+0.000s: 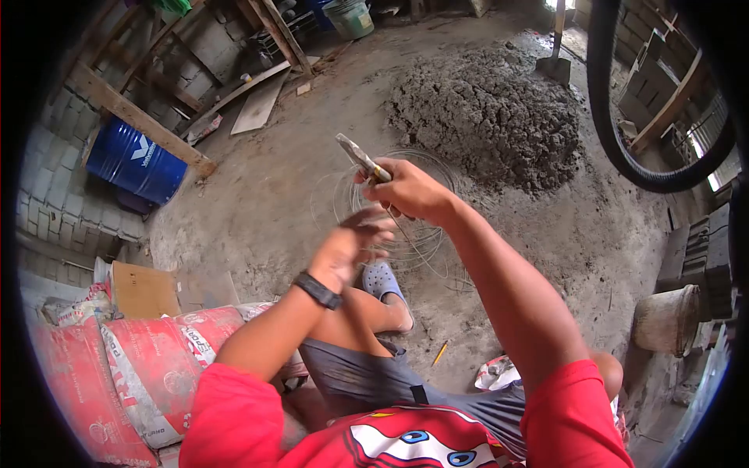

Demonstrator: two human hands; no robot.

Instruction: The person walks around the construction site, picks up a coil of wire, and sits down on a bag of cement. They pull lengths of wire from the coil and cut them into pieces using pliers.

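Observation:
My right hand is closed around a metal hand tool, its flat grey end pointing up and left and a yellowish band near my fingers. Just below and left of it, my left hand is smeared by motion, so whether it holds anything does not show. A dark band circles my left wrist. Beneath both hands, a loose coil of thin wire lies on the concrete floor, partly hidden by them.
A wet cement mound rises ahead, with a shovel at its back right. Red sacks stand at my left, a blue drum beyond. A bucket is at right; a yellow pencil-like stick lies near my legs.

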